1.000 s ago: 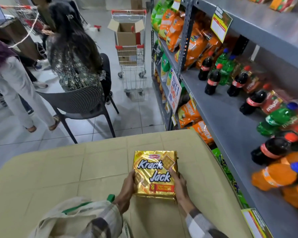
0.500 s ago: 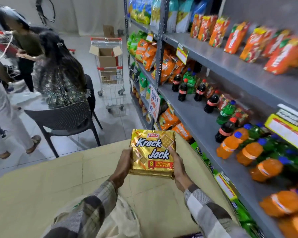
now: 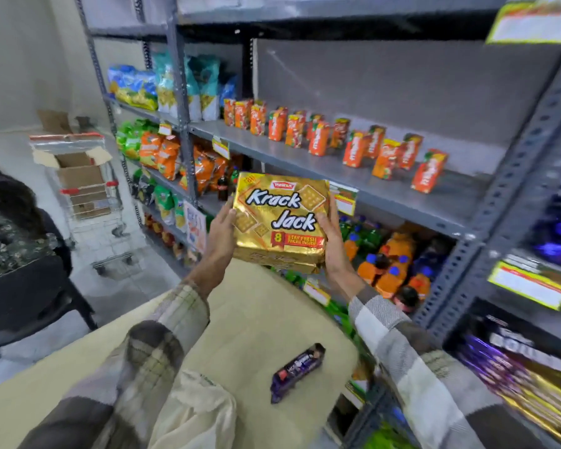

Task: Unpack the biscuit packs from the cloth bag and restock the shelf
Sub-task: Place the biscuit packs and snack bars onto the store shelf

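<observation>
The gold biscuit pack, printed "Krack Jack", sits just right of the frame's centre, held up in the air between both hands with its printed face toward the camera. The left hand clasps the pack's left edge with its thumb curled over the front face, while the right hand grips the right edge, thumb on the front and the other fingers hidden behind the pack. A second gold layer shows under the pack's lower edge, though I cannot tell whether that is a separate pack. The pack is level with the front lip of the grey shelf, which runs from the centre to the right of the frame. It covers part of that lip beside a price label and does not rest on the board. Orange juice cartons stand upright in a loose row further back on that shelf. Below it, orange and dark drink bottles crowd the next level down. In the lower part of the frame both checked sleeves reach over a beige table. A purple biscuit pack lies on the table, well below the hands. The cloth bag slumps at the bottom edge, just left of that pack. At the left of the frame stand a shopping trolley holding an open cardboard box and, lower down, a dark chair.
</observation>
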